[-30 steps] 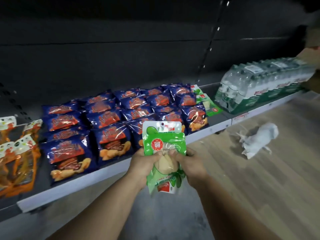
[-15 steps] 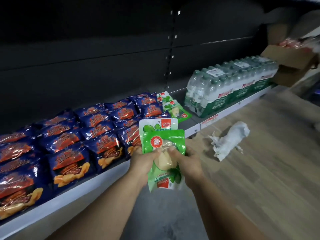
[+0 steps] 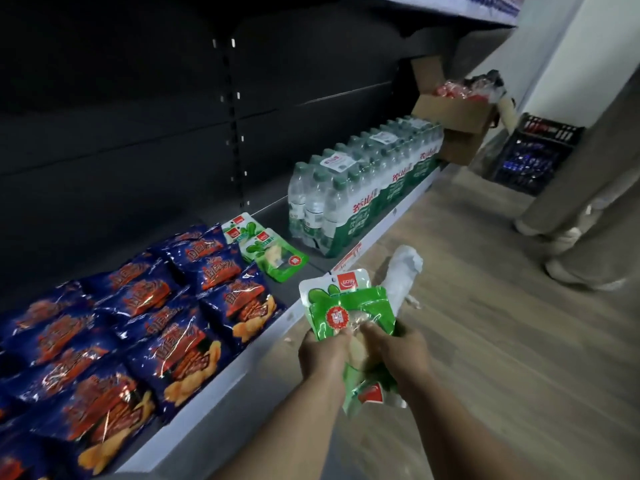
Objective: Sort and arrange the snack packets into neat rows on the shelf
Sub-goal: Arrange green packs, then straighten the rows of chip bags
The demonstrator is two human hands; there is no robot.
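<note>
Between both sets of fingers: a small stack of green packets (image 3: 349, 313), held just off the shelf (image 3: 221, 382) edge, beyond the fingertips.
Left hand (image 3: 323, 351): fingers curled round the stack's left side, thumb pressed on the front packet.
Right hand (image 3: 398, 348): fingers wrapped round the right side, grasping the same stack.
Risk: the packets look slick and fanned apart, so the back one could slide out if either hand lets go early, by my reading.
Second risk: laid down crooked, they'd overlap the blue packets (image 3: 166, 327) and spoil the row.
Target, I'd judge: the bare shelf strip beyond the fingers, beside two green packets on the shelf (image 3: 273, 254).
Left of the fingers: blue packets in crowded rows.
Far beyond the fingers: bottled water pack (image 3: 360, 188), hemming in that gap.
Right of the fingers: crumpled white bag (image 3: 403, 271) on the floor, someone's legs (image 3: 581, 209) farther off.
</note>
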